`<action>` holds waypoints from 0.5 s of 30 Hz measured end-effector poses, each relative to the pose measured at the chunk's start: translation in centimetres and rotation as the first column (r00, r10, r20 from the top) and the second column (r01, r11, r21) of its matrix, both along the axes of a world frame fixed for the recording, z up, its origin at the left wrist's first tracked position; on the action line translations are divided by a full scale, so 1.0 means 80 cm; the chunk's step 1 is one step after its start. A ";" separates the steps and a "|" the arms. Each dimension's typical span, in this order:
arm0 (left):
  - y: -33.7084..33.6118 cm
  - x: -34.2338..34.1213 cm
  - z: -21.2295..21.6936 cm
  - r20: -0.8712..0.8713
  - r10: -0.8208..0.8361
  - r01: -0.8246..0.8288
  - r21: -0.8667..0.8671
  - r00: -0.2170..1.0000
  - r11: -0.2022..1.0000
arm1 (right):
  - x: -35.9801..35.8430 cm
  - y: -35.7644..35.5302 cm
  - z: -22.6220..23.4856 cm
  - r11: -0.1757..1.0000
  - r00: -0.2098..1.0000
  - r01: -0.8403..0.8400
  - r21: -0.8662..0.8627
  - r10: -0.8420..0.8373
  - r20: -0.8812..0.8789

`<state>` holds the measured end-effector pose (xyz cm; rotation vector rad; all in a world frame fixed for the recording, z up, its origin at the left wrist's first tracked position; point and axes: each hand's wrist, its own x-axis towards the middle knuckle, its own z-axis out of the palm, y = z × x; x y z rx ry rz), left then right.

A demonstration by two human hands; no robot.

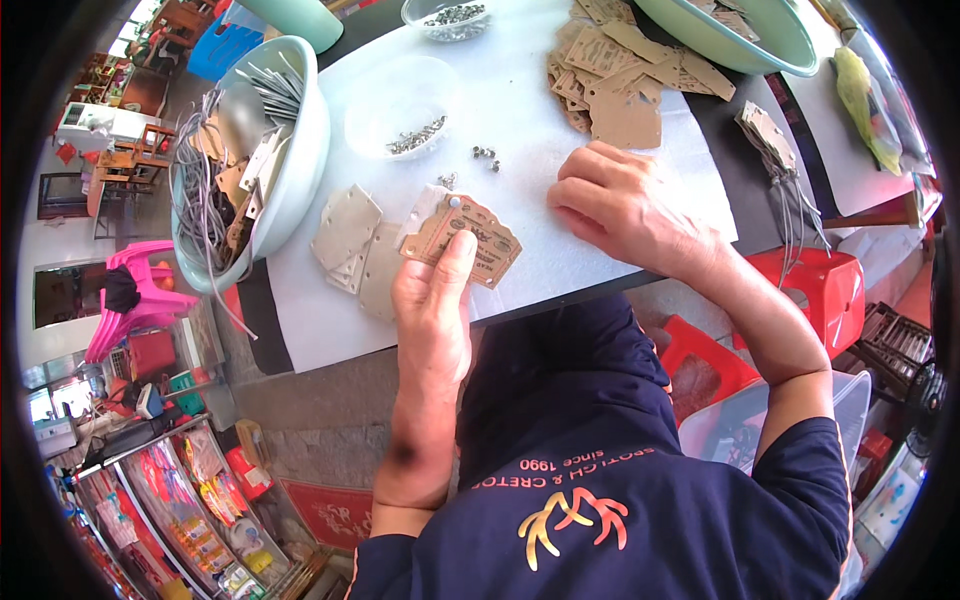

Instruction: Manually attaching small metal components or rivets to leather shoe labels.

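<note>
Left hand on cardboard tags — right hand beside, on white sheet

Tan printed card tags; pale green basin; white tabletop sheet; red stool.

A small assembly workshop is showing here: card tags are piling beside bowls of rivets and a basin of strings.
</note>
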<state>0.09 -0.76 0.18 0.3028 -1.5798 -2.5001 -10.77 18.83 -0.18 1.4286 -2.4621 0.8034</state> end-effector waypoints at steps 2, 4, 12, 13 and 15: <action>-0.001 0.000 0.001 -0.006 -0.013 0.013 -0.018 1.000 1.000 | -0.003 0.003 0.004 1.000 0.999 -0.014 0.010 0.014 0.039; -0.002 0.000 -0.002 -0.005 -0.013 0.013 -0.010 1.000 1.000 | -0.008 0.005 0.009 0.999 0.992 -0.033 0.003 0.032 0.125; -0.006 0.002 -0.003 0.010 -0.021 0.021 0.015 1.000 1.000 | -0.021 0.010 0.018 0.990 0.855 0.115 -0.078 -0.059 0.515; -0.006 0.001 -0.004 0.009 -0.022 0.022 0.011 1.000 1.000 | -0.021 0.009 0.017 0.991 0.855 0.114 -0.077 -0.058 0.515; -0.006 0.001 -0.004 0.008 -0.020 0.020 0.008 1.000 1.000 | -0.021 0.003 0.016 0.997 0.925 0.059 -0.048 -0.036 0.378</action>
